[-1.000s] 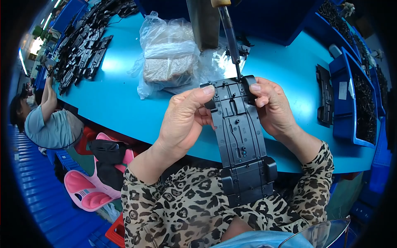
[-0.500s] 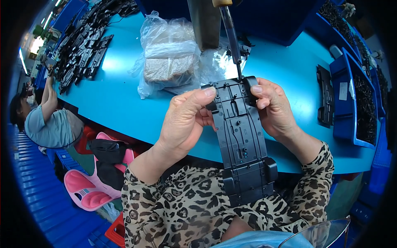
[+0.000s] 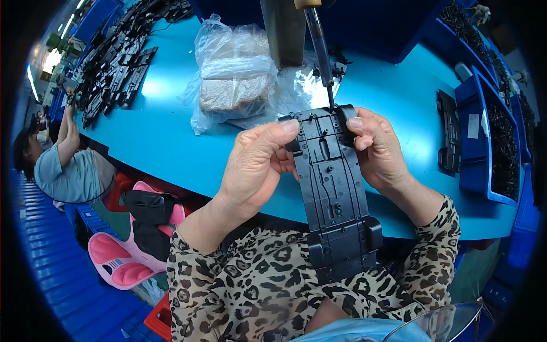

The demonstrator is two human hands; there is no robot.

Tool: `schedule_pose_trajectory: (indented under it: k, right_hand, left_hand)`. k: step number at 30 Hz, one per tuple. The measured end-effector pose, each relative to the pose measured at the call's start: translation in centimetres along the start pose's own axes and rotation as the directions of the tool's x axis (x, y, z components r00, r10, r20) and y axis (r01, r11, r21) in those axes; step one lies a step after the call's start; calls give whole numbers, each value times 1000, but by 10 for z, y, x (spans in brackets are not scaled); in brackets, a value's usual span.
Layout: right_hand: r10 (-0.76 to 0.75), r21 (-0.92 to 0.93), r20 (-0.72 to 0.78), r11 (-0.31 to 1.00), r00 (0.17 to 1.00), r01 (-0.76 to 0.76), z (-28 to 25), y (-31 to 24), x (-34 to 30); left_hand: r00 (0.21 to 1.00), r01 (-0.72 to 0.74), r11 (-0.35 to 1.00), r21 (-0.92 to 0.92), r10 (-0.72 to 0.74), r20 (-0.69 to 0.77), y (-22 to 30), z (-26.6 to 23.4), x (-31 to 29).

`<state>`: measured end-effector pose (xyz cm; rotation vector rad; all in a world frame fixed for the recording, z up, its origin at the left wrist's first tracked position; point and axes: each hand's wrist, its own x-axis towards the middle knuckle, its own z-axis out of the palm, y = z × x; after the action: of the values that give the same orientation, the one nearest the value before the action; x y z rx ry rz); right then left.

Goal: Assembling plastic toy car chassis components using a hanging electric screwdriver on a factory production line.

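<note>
Both my hands grip a long black plastic panel point(image 3: 335, 188), ribbed and dotted with small posts, tilted down toward my lap. My left hand point(image 3: 253, 157) pinches its far left corner, thumb on the face and fingers beneath. On the far right corner, my right hand point(image 3: 379, 145) closes with its thumb near the edge. Above the panel hangs a slim dark driver point(image 3: 320, 51), its thin tip meeting the panel's far edge between my hands. Whether the tip sits in a hole I cannot tell.
A clear plastic bag holding a wrapped block point(image 3: 236, 94) lies beyond my left hand. Black parts point(image 3: 117, 68) heap at the far left. At right are another black panel point(image 3: 449, 131) and a blue bin point(image 3: 477, 137) of small dark pieces. Another person point(image 3: 74, 168) sits at left.
Almost nothing differs. The panel and the driver tip have shifted very slightly to the right, with both hands keeping their hold.
</note>
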<state>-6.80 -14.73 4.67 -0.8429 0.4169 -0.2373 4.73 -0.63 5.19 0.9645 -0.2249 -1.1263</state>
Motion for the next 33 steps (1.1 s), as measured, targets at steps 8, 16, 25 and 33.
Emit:
schedule_pose_trajectory:
  k: [8, 16, 25, 33]
  right_hand:
    - [8, 10, -12, 1000, 1000, -8, -1, -1, 0]
    - [5, -53, -32, 999, 999, -7, 2, -1, 0]
    - [11, -50, 2, 999, 1000, -11, 1, -3, 1]
    - [7, -35, 1, 999, 1000, -7, 0, -2, 2]
  left_hand:
    - [1000, 9, 1000, -3, -9, 3, 1, 1, 0]
    - [1000, 6, 1000, -11, -6, -14, 1, 0, 1]
    - [1000, 7, 1000, -12, -8, -24, 1, 0, 2]
    - [1000, 5, 1000, -22, -6, -22, 1, -1, 2]
